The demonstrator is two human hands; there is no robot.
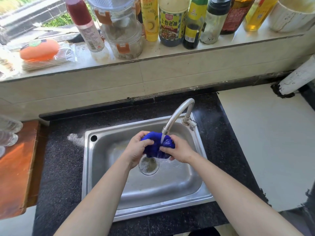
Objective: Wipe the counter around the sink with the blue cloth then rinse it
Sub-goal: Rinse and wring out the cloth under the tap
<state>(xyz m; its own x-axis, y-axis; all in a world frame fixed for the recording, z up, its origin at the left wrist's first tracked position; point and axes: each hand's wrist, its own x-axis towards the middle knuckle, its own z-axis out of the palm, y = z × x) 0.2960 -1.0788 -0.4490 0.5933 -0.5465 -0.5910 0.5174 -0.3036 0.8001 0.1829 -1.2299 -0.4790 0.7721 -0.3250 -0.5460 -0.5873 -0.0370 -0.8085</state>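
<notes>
Cloth [155, 152], blue, bunched: gripped between curled fingers of left hand [136, 150] and right hand [181, 150], under tap [177, 114] stream, over sink [88, 167].

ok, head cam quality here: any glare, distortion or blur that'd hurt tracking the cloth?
Head view: heavy wide-angle bowing along the window ledge; daylight washes out the white counter at right and glints on the sink rim; blue cloth, left hand and right hand are sharp, little motion blur; glassware at the left edge is soft.
</notes>
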